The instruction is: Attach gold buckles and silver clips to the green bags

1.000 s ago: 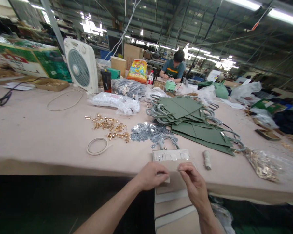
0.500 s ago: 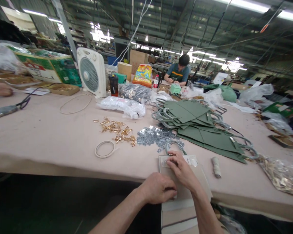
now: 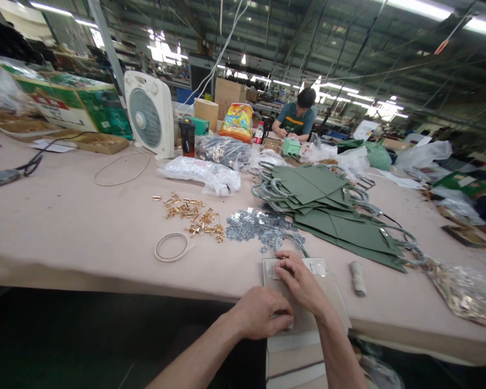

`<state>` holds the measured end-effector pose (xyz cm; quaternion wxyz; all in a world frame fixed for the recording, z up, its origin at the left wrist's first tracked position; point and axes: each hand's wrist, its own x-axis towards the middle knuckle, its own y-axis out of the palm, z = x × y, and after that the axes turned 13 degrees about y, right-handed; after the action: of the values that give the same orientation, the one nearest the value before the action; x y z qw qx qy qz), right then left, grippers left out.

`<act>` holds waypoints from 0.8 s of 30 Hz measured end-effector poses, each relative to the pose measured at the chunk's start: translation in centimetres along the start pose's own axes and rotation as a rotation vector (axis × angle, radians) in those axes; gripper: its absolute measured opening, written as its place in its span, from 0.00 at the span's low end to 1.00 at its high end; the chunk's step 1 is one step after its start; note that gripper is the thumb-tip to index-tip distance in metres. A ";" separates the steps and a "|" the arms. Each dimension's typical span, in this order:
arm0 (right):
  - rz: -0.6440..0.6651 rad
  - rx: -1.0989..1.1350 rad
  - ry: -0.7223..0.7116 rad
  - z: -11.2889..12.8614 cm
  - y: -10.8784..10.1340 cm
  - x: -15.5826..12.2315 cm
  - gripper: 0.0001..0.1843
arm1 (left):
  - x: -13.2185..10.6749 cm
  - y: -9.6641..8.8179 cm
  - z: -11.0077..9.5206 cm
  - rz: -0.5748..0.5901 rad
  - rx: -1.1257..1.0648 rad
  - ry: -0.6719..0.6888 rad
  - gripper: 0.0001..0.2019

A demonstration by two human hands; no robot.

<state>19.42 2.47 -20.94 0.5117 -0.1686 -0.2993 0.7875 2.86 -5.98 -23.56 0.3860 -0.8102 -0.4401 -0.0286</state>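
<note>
At the table's near edge lies a beige card board (image 3: 328, 292) with small clear and metal pieces along its top strip (image 3: 318, 266). My left hand (image 3: 263, 313) is closed on the board's near left edge, holding it down. My right hand (image 3: 299, 281) reaches over the board, its fingertips pinched at the top strip on a small piece I cannot make out. Just beyond lie a heap of small silver metal plates (image 3: 255, 224) and a scatter of gold metal clips (image 3: 190, 210).
A stack of green bags with grey handles (image 3: 328, 208) lies right of centre, a thread roll (image 3: 357, 277) and a bag of gold parts (image 3: 457, 292) further right. A tape ring (image 3: 170, 247), plastic bags (image 3: 202, 173) and a white fan (image 3: 149, 113) stand left. A person (image 3: 297, 116) works at the far end.
My right hand moved from the board's near part forward to its top strip. My left hand slid a little nearer and stayed on the board. The view shifted slightly.
</note>
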 end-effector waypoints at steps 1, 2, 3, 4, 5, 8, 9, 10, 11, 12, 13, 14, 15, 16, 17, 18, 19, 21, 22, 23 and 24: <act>-0.005 -0.007 -0.003 -0.1 0.1 0.0 0.11 | 0.0 0.0 0.0 -0.005 -0.002 -0.001 0.07; -0.011 -0.014 -0.006 -0.2 0.2 0.0 0.10 | 0.0 0.1 0.0 -0.009 -0.004 -0.001 0.06; -0.017 -0.021 -0.010 -0.2 0.3 0.0 0.10 | 0.0 0.1 0.0 -0.014 -0.005 0.000 0.06; -0.025 -0.029 -0.015 -0.3 0.4 0.1 0.11 | 0.0 0.1 0.0 -0.019 -0.005 0.001 0.06; -0.031 -0.036 -0.021 -0.4 0.6 0.1 0.11 | 0.0 0.1 -0.1 -0.022 -0.003 -0.001 0.06; -0.068 -0.062 -0.042 -0.6 1.1 0.0 0.10 | 0.0 -0.1 -0.3 -0.013 0.007 -0.010 0.06; -0.085 -0.072 -0.050 -0.7 1.3 0.0 0.10 | 0.0 -0.1 -0.3 -0.008 0.007 -0.011 0.07; -0.102 -0.082 -0.057 -0.8 1.4 0.0 0.09 | 0.0 -0.1 -0.4 -0.006 0.004 -0.011 0.07; -0.116 -0.092 -0.064 -0.8 1.5 0.0 0.08 | 0.0 -0.2 -0.4 -0.009 0.000 -0.011 0.07; -0.129 -0.100 -0.071 -0.9 1.6 0.0 0.08 | 0.1 -0.2 -0.5 -0.015 -0.006 -0.009 0.07; -0.137 -0.106 -0.076 -0.9 1.7 -0.1 0.07 | 0.1 -0.2 -0.5 -0.022 -0.012 -0.006 0.06; -0.143 -0.109 -0.079 -0.8 1.8 -0.1 0.07 | 0.1 -0.2 -0.5 -0.030 -0.016 -0.004 0.06; -0.145 -0.112 -0.079 -0.8 1.8 -0.2 0.06 | 0.0 -0.2 -0.5 -0.035 -0.018 -0.002 0.06; -0.146 -0.114 -0.077 -0.8 1.8 -0.2 0.05 | 0.0 -0.2 -0.5 -0.037 -0.017 -0.001 0.05; -0.145 -0.116 -0.075 -0.7 1.8 -0.3 0.04 | 0.0 -0.2 -0.5 -0.037 -0.016 0.001 0.05; -0.143 -0.120 -0.072 -0.7 1.8 -0.3 0.03 | 0.0 -0.2 -0.5 -0.037 -0.014 0.000 0.05; -0.141 -0.125 -0.072 -0.8 1.8 -0.4 0.02 | 0.0 -0.2 -0.5 -0.037 -0.012 0.001 0.05; -0.136 -0.142 -0.082 -1.0 1.7 -0.4 0.03 | 0.0 -0.2 -0.5 -0.032 -0.011 0.006 0.05; -0.136 -0.152 -0.087 -1.1 1.7 -0.3 0.05 | 0.0 -0.3 -0.5 -0.027 -0.011 0.010 0.05; -0.142 -0.160 -0.086 -1.3 1.7 -0.3 0.09 | 0.0 -0.3 -0.5 -0.021 -0.011 0.014 0.05; -0.150 -0.168 -0.079 -1.4 1.7 -0.2 0.15 | 0.0 -0.3 -0.5 -0.016 -0.013 0.018 0.05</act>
<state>19.07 2.21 -23.10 0.5410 -0.1571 -0.3958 0.7252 2.79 -6.28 -23.03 0.3844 -0.8089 -0.4429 -0.0417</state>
